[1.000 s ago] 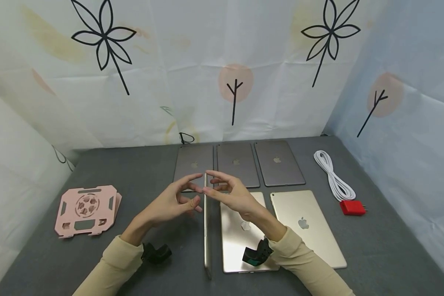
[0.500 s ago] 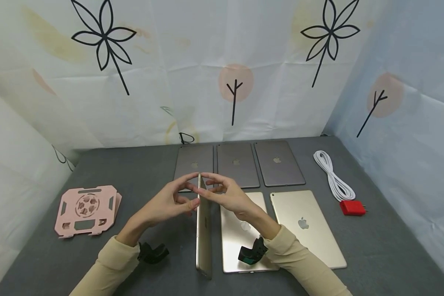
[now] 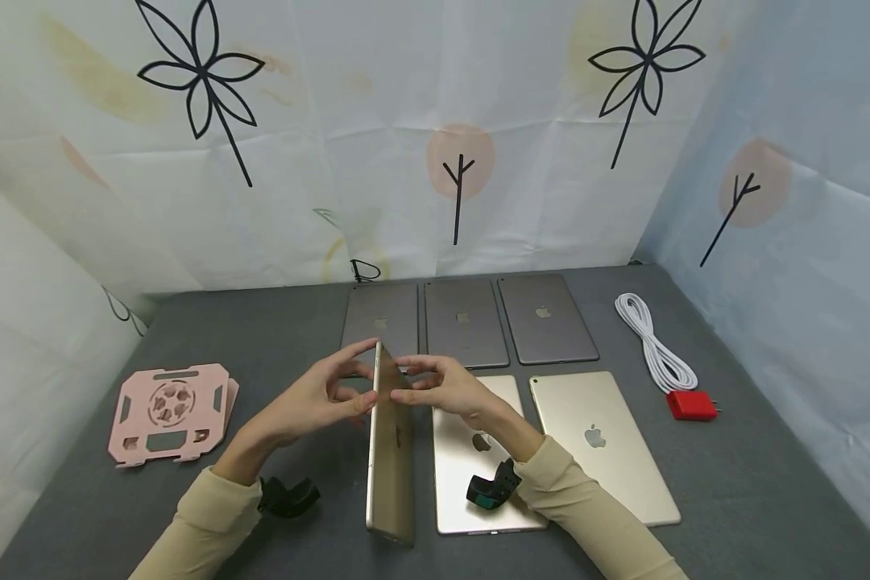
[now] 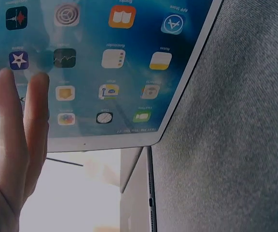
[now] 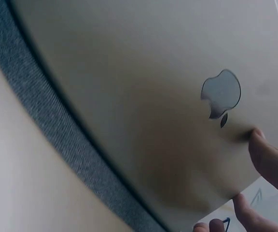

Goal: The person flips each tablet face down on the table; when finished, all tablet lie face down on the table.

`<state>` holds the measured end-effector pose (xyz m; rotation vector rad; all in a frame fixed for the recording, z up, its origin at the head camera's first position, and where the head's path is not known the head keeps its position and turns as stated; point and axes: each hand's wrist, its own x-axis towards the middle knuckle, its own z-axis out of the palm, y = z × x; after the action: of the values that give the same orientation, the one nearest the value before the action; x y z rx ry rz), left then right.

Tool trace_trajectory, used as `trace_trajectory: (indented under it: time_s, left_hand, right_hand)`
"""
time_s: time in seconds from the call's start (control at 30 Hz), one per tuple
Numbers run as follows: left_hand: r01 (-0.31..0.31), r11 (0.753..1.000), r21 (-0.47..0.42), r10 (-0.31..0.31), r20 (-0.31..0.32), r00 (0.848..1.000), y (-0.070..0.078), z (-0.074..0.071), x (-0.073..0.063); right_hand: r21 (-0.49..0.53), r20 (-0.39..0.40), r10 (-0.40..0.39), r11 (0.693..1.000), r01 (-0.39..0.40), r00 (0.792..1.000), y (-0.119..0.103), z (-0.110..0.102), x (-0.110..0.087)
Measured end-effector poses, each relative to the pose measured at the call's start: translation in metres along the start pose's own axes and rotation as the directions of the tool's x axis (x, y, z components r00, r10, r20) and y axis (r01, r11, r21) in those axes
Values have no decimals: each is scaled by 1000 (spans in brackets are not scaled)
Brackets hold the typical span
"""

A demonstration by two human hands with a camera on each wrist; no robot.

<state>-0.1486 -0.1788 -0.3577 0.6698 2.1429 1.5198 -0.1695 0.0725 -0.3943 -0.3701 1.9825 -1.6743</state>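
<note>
A gold-backed tablet [image 3: 391, 459] stands on one long edge on the grey table, leaning left. Its lit screen [image 4: 86, 87], showing app icons, faces my left hand [image 3: 319, 395]. That hand holds the upper long edge and far corner by thumb and index finger, with other fingers [image 4: 13, 125] stretched along the screen side. My right hand [image 3: 449, 391] holds the tablet from its back, seen with the apple logo [image 5: 223, 92] in the right wrist view. The right thumb [image 5: 274, 164] presses on the back, and a fingertip sits at the short edge.
Two gold tablets [image 3: 457, 467] lie face down on the right, one under my right wrist. Behind them is a row of grey tablets [image 3: 544, 310]. A pink folding stand [image 3: 141, 395] lies left; a coiled white cable [image 3: 652, 346] and red plug adapter [image 3: 692, 405] lie far right.
The upright tablet has tipped over to the left, so more of its back shows. My left hand moves left with it, and the right fingers slide from its top edge onto the back.
</note>
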Motion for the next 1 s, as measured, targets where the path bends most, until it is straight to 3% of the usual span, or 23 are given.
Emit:
trace_trajectory:
  time_s: [0.3, 0.53, 0.77, 1.0]
  left_hand:
    - [34, 996, -82, -30, 43, 999, -6, -10, -7]
    - [46, 986, -159, -34, 78, 996, -12, -19, -14]
    - [28, 991, -133, -28, 5, 1000, -17, -22, -21]
    - [6, 993, -117, -13, -55, 998, -25, -26, -27]
  right_hand:
    - [-219, 10, 13, 976, -11, 1000, 10, -2, 4]
    - [-341, 54, -53, 937, 68, 997, 13, 2, 4]
    - [-434, 62, -93, 894, 111, 994, 18, 6, 6]
    - [-496, 32, -82, 864, 87, 996, 18, 9, 3]
